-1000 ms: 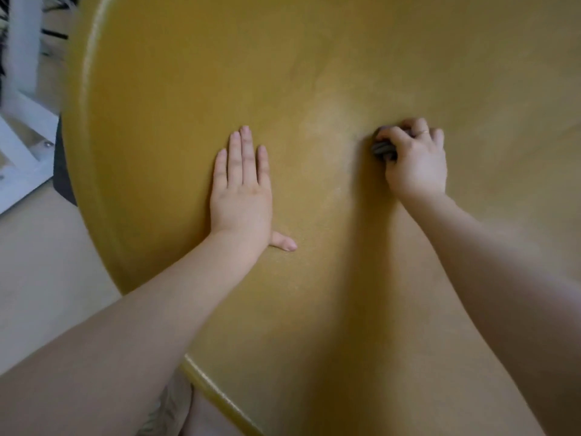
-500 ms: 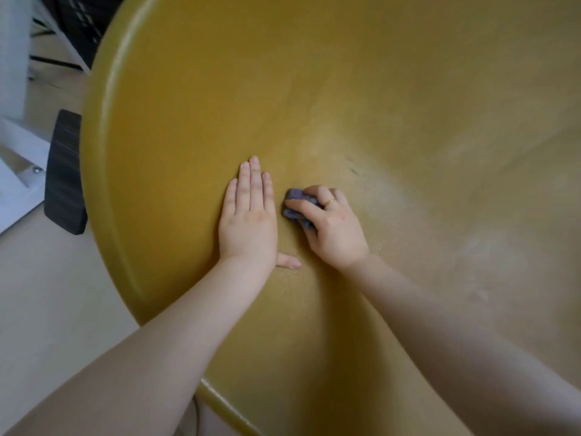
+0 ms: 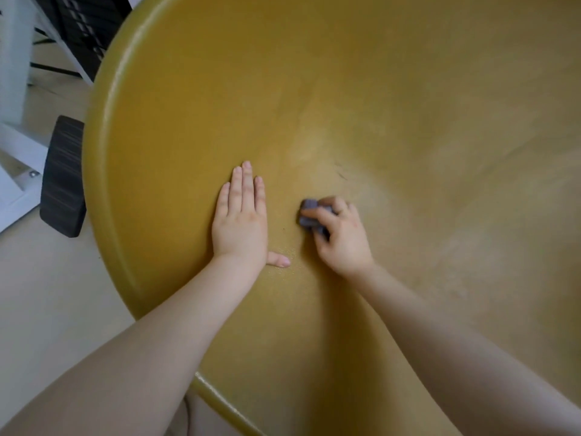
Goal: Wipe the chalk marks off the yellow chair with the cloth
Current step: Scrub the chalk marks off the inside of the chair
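Note:
The yellow chair (image 3: 195,99) fills most of the head view, its curved seat facing me. My left hand (image 3: 240,221) lies flat on the seat with straight fingers and the thumb spread out. My right hand (image 3: 341,237) grips a small bunched grey-purple cloth (image 3: 309,215) and presses it on the seat, a short way right of the left hand. Pale, smeared chalk haze (image 3: 317,146) and a few short dark marks (image 3: 341,173) show on the yellow surface above the cloth. Most of the cloth is hidden under the fingers.
The chair's rounded rim (image 3: 100,171) runs down the left side. Beyond it a black ribbed pad (image 3: 63,177) and a white frame (image 3: 19,152) stand on the beige floor (image 3: 47,294). A black slatted object (image 3: 85,23) sits at top left.
My right hand swept the cloth from the right toward the left hand, then drew back a little to the right. The left hand stayed flat in place. The camera view shifted slightly.

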`<state>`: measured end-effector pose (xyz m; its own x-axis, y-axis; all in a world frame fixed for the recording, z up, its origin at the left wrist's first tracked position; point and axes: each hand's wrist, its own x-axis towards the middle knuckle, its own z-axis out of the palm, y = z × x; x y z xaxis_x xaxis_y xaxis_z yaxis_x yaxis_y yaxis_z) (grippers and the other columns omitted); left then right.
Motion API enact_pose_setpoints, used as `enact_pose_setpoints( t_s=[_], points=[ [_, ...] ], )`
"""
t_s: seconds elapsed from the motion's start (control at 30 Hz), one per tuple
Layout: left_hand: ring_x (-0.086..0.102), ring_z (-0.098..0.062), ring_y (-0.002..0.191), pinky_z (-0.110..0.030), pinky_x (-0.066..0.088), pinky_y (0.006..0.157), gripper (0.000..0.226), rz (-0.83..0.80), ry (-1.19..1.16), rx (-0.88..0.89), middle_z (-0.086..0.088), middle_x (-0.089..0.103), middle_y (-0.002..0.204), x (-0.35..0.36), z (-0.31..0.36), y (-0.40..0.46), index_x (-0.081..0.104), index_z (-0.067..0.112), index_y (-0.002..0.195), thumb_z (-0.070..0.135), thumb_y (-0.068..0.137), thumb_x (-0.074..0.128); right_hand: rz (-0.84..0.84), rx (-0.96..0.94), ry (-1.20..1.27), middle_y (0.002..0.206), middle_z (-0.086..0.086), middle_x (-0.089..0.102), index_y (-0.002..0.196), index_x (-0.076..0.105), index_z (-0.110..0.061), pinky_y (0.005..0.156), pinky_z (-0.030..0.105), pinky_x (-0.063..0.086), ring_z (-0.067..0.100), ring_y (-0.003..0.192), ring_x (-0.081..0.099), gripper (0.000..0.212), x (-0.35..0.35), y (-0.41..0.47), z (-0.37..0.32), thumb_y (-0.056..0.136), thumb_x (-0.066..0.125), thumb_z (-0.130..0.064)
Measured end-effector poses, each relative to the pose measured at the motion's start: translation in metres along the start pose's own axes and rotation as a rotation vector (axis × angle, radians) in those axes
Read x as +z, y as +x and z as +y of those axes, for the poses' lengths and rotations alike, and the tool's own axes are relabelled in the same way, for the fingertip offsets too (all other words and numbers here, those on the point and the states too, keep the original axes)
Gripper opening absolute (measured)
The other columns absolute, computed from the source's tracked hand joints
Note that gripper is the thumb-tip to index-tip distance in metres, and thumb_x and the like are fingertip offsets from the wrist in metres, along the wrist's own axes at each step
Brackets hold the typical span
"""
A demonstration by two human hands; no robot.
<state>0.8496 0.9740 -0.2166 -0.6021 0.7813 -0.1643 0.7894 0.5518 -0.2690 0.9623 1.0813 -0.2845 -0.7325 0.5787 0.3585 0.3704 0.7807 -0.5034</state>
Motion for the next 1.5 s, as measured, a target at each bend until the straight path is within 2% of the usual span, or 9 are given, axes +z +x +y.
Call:
enact_pose_setpoints(
  t_s=[0.13,0.33,0.57,0.7,0.8,0.97,1.07,1.27,1.5],
  points=[
    [-0.017,-0.030,0.143,-0.038,-0.006,0.116,0.134,-0.033,-0.004,0.008,-0.018,-0.024,0.152,-0.005,0.005,-0.006,-0.016,0.003,0.146,0.078,0.061,0.056,-0.230,-0.144,0.102,0.102,0.009,0.059,0.095,0.067,-0.019,0.075,0.030,0.036,0.030,0.080,0.053,0.035,-0.011,-0.057,-0.015,0.068,0.044,-0.018],
    [-0.010,-0.022,0.145,-0.033,-0.004,0.117,0.088,-0.116,-0.053,0.226,-0.003,-0.016,0.157,0.007,0.017,-0.019,0.001,0.012,0.151,0.048,0.088,0.052,-0.235,-0.210,0.013,0.101,0.009,0.059,0.102,0.062,-0.026,0.071,0.033,0.044,0.031,0.073,0.052,0.029,-0.018,-0.058,0.013,0.077,0.048,-0.021],
    [-0.016,-0.021,0.144,-0.033,-0.005,0.116,0.121,-0.174,-0.057,0.214,-0.006,-0.023,0.155,0.015,0.022,-0.025,-0.009,0.009,0.149,0.071,0.069,0.058,0.038,0.178,-0.375,0.119,0.016,0.052,0.114,0.064,-0.021,0.078,0.041,0.044,0.038,0.093,0.044,0.036,-0.059,0.000,0.088,0.084,0.051,-0.004],
    [-0.018,-0.022,0.144,-0.034,-0.007,0.116,0.123,-0.162,-0.063,0.210,-0.006,-0.024,0.155,0.017,0.023,-0.024,-0.011,0.009,0.149,0.070,0.068,0.059,0.108,0.217,-0.364,0.109,0.019,0.056,0.101,0.068,-0.014,0.072,0.039,0.047,0.039,0.083,0.048,0.034,-0.042,-0.010,0.068,0.078,0.047,-0.003],
    [-0.018,-0.022,0.144,-0.033,-0.007,0.116,0.123,-0.173,-0.069,0.198,-0.005,-0.024,0.155,0.015,0.024,-0.025,-0.012,0.010,0.149,0.070,0.069,0.060,0.016,0.072,-0.270,0.096,0.017,0.058,0.095,0.068,-0.016,0.066,0.035,0.049,0.034,0.071,0.049,0.032,-0.028,-0.060,0.037,0.071,0.047,-0.009],
    [-0.014,-0.023,0.144,-0.034,-0.003,0.117,0.117,-0.203,-0.112,0.162,-0.007,-0.021,0.156,0.007,0.034,-0.031,-0.007,0.010,0.149,0.062,0.073,0.064,-0.247,-0.077,-0.065,0.096,0.011,0.056,0.101,0.064,-0.022,0.067,0.033,0.047,0.030,0.070,0.047,0.037,-0.039,-0.134,0.000,0.073,0.041,-0.017],
    [-0.010,-0.023,0.145,-0.034,0.000,0.117,0.109,-0.187,-0.174,0.242,-0.008,-0.016,0.157,0.002,0.056,-0.034,-0.002,0.011,0.150,0.063,0.076,0.059,-0.299,-0.154,-0.127,0.096,0.010,0.059,0.103,0.065,-0.025,0.066,0.031,0.048,0.029,0.069,0.049,0.034,-0.054,-0.130,0.017,0.077,0.043,-0.022],
    [-0.011,-0.021,0.145,-0.033,-0.003,0.117,0.125,-0.231,-0.146,0.421,-0.009,-0.020,0.156,0.014,0.108,-0.047,-0.008,0.011,0.150,0.071,0.066,0.061,-0.090,0.116,-0.454,0.100,0.017,0.062,0.101,0.070,-0.022,0.063,0.041,0.054,0.038,0.073,0.053,0.031,-0.112,-0.094,0.110,0.073,0.072,-0.008],
    [-0.018,-0.017,0.143,-0.031,-0.004,0.116,0.128,-0.270,-0.217,0.396,-0.004,-0.028,0.153,0.021,0.111,-0.043,-0.014,0.013,0.149,0.067,0.065,0.067,0.135,0.265,-0.629,0.127,0.021,0.049,0.114,0.063,-0.016,0.082,0.046,0.043,0.044,0.103,0.044,0.033,-0.161,-0.059,0.162,0.086,0.051,-0.005]
  ],
)
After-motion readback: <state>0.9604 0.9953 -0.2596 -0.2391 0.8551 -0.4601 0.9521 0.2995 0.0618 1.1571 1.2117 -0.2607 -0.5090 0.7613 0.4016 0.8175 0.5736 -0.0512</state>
